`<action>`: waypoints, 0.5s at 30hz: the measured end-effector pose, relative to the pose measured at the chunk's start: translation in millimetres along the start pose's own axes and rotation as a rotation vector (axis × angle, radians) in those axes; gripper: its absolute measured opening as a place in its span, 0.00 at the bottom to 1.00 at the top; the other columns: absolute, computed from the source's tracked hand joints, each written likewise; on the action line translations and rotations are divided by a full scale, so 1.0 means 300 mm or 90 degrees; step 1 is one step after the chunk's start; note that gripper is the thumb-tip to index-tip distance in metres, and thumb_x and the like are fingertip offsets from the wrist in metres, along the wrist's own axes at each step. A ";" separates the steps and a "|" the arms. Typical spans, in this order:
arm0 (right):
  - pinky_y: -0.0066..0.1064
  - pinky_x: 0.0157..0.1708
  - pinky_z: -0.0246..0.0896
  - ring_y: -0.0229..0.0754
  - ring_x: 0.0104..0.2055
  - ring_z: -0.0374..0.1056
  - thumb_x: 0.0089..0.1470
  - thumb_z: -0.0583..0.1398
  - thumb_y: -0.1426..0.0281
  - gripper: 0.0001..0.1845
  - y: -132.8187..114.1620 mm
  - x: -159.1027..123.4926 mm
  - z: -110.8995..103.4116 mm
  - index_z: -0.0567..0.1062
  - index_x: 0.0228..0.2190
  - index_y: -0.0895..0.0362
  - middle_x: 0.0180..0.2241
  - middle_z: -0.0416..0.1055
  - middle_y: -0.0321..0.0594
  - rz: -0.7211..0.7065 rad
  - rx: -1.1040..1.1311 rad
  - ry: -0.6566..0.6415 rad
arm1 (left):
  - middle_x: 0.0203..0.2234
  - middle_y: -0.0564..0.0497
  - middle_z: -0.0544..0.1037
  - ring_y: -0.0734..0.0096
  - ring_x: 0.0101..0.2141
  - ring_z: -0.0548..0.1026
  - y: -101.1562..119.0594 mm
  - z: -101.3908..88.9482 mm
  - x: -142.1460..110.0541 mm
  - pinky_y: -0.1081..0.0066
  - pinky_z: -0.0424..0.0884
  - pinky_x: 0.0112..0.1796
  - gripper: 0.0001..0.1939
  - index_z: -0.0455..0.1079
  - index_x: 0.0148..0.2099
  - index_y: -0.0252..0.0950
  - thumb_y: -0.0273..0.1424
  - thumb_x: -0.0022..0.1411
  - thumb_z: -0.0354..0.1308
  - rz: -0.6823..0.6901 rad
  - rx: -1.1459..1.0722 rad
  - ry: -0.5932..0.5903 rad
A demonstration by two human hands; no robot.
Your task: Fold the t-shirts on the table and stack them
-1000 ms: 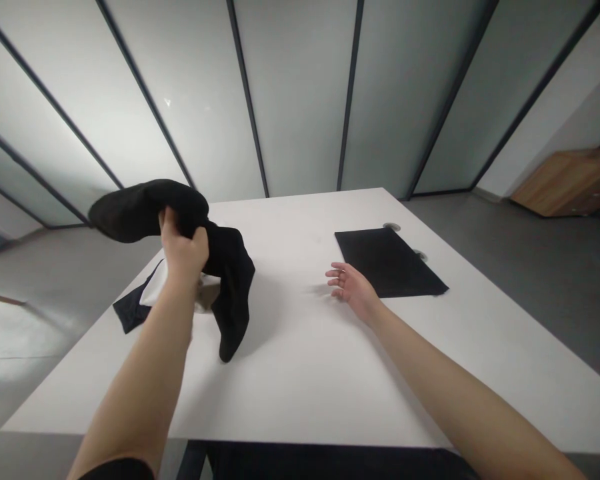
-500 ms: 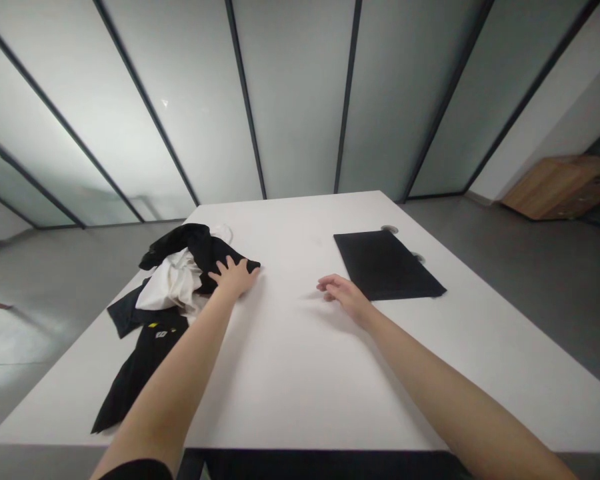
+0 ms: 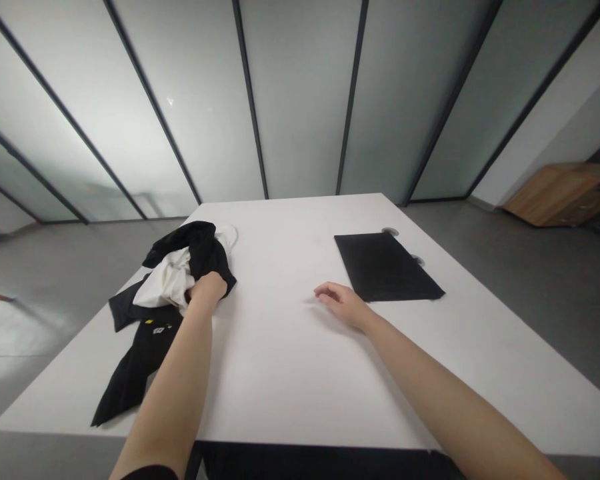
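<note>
On the left of the table lies a heap of clothes. My left hand [image 3: 210, 288] is at its right side, fingers curled into the black garment [image 3: 206, 252] that lies on top. The fingertips are hidden in the cloth. Left of that hand is a crumpled white garment [image 3: 165, 280], with a black piece bearing small yellow and white marks [image 3: 137, 360] below it. My right hand [image 3: 345, 303] is over the middle of the table, holding nothing, its fingers loosely bent and apart. Close beyond it, a folded flat black cloth [image 3: 387, 267] lies on the table.
The white table [image 3: 280, 373] spreads out before me. Two round grey discs [image 3: 390, 232] sit at the right edge of the flat black cloth. Frosted glass panels [image 3: 300, 100] stand behind the table, and a wooden cabinet [image 3: 555, 193] is at the far right.
My left hand has gone from spread on the black garment to curled into it, moving left. The garment's right corner has been drawn in leftward. My right hand has barely moved.
</note>
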State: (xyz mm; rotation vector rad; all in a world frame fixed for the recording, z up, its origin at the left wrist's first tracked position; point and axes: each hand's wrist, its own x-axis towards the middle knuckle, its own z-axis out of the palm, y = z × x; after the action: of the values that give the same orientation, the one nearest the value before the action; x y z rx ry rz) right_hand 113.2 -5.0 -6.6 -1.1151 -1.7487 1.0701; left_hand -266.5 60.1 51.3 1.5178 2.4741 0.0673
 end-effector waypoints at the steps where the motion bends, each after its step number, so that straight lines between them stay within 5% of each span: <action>1: 0.42 0.47 0.71 0.49 0.43 0.77 0.61 0.64 0.61 0.11 0.000 0.002 0.000 0.82 0.41 0.52 0.41 0.83 0.42 -0.002 -0.007 0.002 | 0.51 0.21 0.81 0.29 0.55 0.77 0.004 -0.001 -0.012 0.43 0.72 0.49 0.19 0.82 0.50 0.26 0.30 0.62 0.57 -0.013 0.010 0.013; 4: 0.41 0.45 0.71 0.48 0.42 0.77 0.61 0.64 0.61 0.11 0.001 0.007 0.001 0.82 0.41 0.52 0.40 0.83 0.42 -0.005 -0.022 0.010 | 0.52 0.22 0.80 0.23 0.60 0.71 0.056 0.019 -0.081 0.34 0.65 0.54 0.20 0.82 0.49 0.27 0.35 0.68 0.54 0.047 0.039 0.152; 7: 0.41 0.44 0.71 0.49 0.41 0.77 0.61 0.63 0.62 0.11 0.003 0.009 0.003 0.83 0.41 0.52 0.40 0.84 0.43 -0.009 -0.040 0.014 | 0.56 0.27 0.77 0.29 0.64 0.66 0.142 0.069 -0.157 0.36 0.61 0.60 0.21 0.80 0.53 0.31 0.39 0.73 0.51 0.227 0.011 0.332; 11: 0.40 0.45 0.72 0.49 0.43 0.78 0.62 0.62 0.63 0.11 0.000 0.007 0.002 0.83 0.41 0.53 0.42 0.84 0.44 -0.032 -0.082 0.013 | 0.55 0.37 0.79 0.50 0.58 0.74 0.234 0.161 -0.197 0.55 0.66 0.61 0.18 0.76 0.57 0.36 0.37 0.76 0.50 0.531 -0.036 0.222; 15: 0.38 0.42 0.72 0.47 0.42 0.78 0.63 0.60 0.64 0.12 -0.005 0.002 -0.012 0.83 0.42 0.54 0.41 0.83 0.44 -0.067 -0.129 0.019 | 0.59 0.39 0.77 0.53 0.57 0.75 0.237 0.227 -0.167 0.58 0.69 0.58 0.19 0.74 0.60 0.38 0.40 0.77 0.50 0.479 0.018 0.177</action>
State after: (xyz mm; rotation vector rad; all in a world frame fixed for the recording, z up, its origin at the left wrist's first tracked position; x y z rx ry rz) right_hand 116.0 -4.0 -3.9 -1.1406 -1.9017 0.8223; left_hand -167.5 42.7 5.6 2.5024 1.9262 0.3922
